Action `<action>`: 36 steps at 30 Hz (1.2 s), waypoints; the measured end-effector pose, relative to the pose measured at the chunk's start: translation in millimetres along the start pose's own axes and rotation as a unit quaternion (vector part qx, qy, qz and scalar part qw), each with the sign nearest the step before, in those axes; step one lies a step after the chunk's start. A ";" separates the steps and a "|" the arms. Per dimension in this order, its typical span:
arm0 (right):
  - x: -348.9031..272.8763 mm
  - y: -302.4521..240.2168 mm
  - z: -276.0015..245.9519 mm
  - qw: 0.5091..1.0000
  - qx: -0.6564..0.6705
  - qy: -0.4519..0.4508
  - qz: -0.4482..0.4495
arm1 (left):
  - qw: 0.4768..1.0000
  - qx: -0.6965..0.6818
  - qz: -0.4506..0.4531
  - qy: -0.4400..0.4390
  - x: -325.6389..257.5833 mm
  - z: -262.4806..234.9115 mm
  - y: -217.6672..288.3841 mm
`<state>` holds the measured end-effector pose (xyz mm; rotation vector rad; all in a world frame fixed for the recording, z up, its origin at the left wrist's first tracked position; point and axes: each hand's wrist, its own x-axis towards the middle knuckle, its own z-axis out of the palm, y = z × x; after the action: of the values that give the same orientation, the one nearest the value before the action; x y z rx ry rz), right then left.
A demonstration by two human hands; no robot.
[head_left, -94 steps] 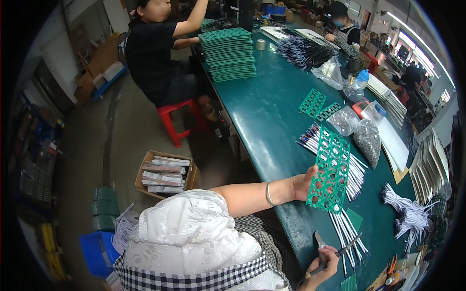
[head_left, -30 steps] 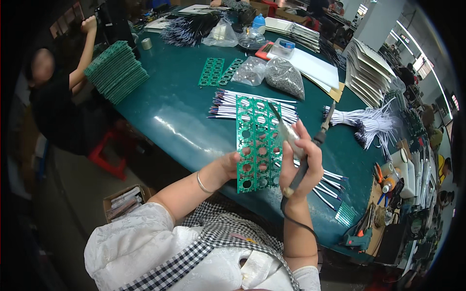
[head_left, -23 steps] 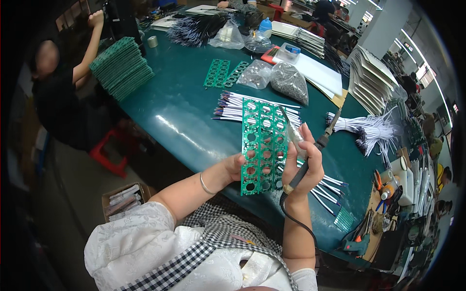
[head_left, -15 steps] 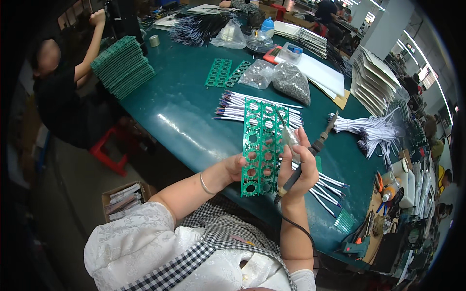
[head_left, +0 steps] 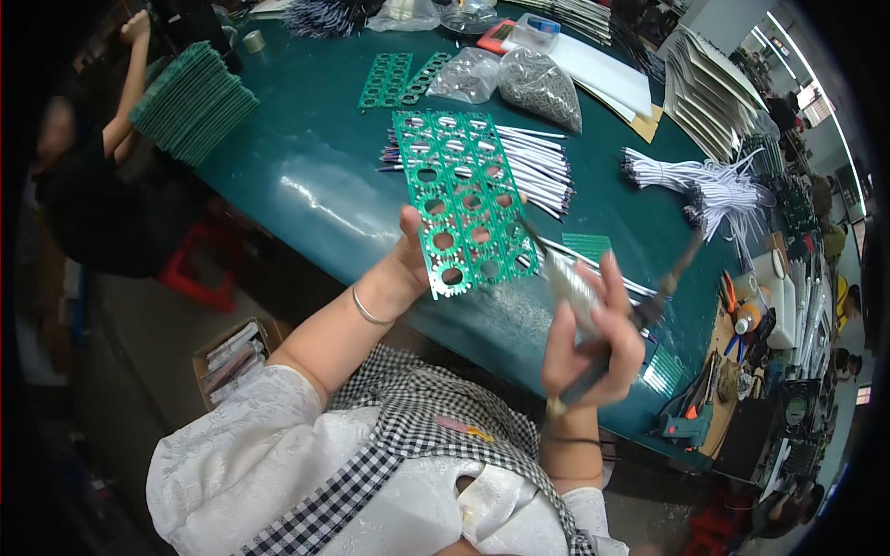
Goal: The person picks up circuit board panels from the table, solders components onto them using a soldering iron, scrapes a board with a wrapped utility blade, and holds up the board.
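My left hand [head_left: 414,248] holds a green panel [head_left: 459,199] with rows of round holes by its near edge, flat above the table's front. My right hand [head_left: 593,338] is closed on a dark-handled tool [head_left: 649,306], blurred, just right of the panel's near corner. A bundle of white wires [head_left: 533,167] lies on the green table [head_left: 306,185] under and beyond the panel.
A stack of green panels [head_left: 190,97] sits far left by another person [head_left: 93,176]. Two more panels [head_left: 399,79], clear bags of small parts [head_left: 538,88], white sheets [head_left: 607,74], looped white cables [head_left: 705,190] and hand tools [head_left: 732,306] lie around. A cardboard box [head_left: 232,357] stands on the floor.
My right hand with the tool has drawn back from the panel toward me and to the right. The panel now lies flatter and farther out over the table.
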<state>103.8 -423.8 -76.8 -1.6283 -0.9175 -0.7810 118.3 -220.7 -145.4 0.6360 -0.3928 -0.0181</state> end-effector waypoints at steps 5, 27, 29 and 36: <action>-49.3 -22.2 -24.1 0.997 -0.032 -0.067 0.007 | 1.000 0.001 0.014 -0.008 -0.4 -1.2 0.4; -69.7 -17.6 -15.7 0.989 -0.130 -0.057 -0.043 | 0.994 -0.096 0.005 -0.058 -0.6 -22.7 -11.4; -72.6 -12.5 -17.2 0.987 -0.137 -0.071 -0.040 | 0.993 -0.107 0.003 -0.058 1.6 -27.8 -17.1; -74.5 -16.8 -16.4 0.987 -0.141 -0.051 -0.058 | 0.990 -0.129 0.013 -0.060 -0.3 -11.8 -8.3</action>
<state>51.9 -450.5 -128.8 -1.8882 -1.0167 -0.9502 123.2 -220.6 -158.9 0.3757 -0.5059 -0.0809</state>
